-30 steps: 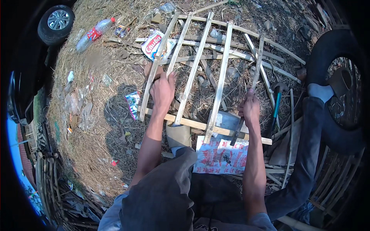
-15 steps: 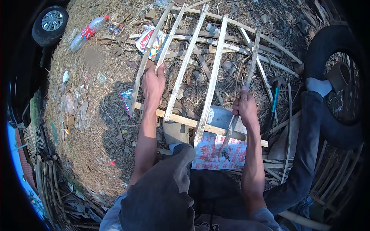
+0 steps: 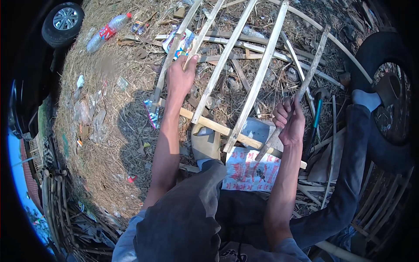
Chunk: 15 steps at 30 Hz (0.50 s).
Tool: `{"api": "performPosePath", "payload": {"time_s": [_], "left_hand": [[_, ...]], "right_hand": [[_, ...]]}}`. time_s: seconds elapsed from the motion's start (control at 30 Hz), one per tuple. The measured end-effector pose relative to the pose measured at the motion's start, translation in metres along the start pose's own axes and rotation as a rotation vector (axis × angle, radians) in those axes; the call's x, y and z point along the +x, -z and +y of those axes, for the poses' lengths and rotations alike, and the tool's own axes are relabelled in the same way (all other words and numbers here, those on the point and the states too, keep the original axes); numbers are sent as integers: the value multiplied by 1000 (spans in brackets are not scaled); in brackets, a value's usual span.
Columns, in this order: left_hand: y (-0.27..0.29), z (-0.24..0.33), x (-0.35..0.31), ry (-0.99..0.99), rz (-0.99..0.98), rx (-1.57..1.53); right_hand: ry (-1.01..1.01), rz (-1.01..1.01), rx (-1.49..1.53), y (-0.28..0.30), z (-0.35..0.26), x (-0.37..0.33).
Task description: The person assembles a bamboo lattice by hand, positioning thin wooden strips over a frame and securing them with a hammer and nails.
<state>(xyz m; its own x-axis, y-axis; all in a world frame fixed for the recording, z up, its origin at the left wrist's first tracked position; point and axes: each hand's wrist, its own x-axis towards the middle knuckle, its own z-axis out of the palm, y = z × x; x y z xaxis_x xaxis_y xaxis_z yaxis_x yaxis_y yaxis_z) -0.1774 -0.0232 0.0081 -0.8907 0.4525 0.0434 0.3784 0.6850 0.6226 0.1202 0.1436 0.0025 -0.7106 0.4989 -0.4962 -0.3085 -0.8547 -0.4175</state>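
A slatted wooden frame (image 3: 262, 76) tilts away in front of me, its pale slats fixed across a near crossbar (image 3: 214, 126). My left hand (image 3: 180, 81) is closed round one of the left slats (image 3: 201, 37), about midway along it. On the right, my right hand (image 3: 289, 122) has its fingers curled round a greyish slat (image 3: 313, 65). That slat's lower end crosses the near crossbar; whether it is fixed there I cannot tell. Below the crossbar lies a white sheet with red print (image 3: 248, 174), and a grey block (image 3: 257, 131) shows behind the bar.
A hammer with a teal handle (image 3: 317, 112) stands right of my right hand. Beyond it is a large black tyre (image 3: 364, 56). Loose slats (image 3: 244, 46) lie under the frame. On the dry grass at left are a plastic bottle (image 3: 108, 32) and litter, with a car wheel (image 3: 65, 19) beyond.
The frame's far side has swung right and upward in view, both hands moving with it. The right-hand slat leans further right, and my right hand's grip on it has turned.
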Motion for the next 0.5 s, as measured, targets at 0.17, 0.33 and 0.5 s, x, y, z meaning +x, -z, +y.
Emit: {"api": "performPosePath", "payload": {"time_s": [0.17, 0.33, 0.5], "left_hand": [[-23, -14, -20, -176, 48, 217], [-1, -73, -39, 169, 34, 253], [10, -79, -29, 293, -115, 79]], "right_hand": [[12, 169, -224, 32, -14, 16], [-104, 225, -229, 41, -16, 37], [25, 181, -378, 36, -23, 31]]}}
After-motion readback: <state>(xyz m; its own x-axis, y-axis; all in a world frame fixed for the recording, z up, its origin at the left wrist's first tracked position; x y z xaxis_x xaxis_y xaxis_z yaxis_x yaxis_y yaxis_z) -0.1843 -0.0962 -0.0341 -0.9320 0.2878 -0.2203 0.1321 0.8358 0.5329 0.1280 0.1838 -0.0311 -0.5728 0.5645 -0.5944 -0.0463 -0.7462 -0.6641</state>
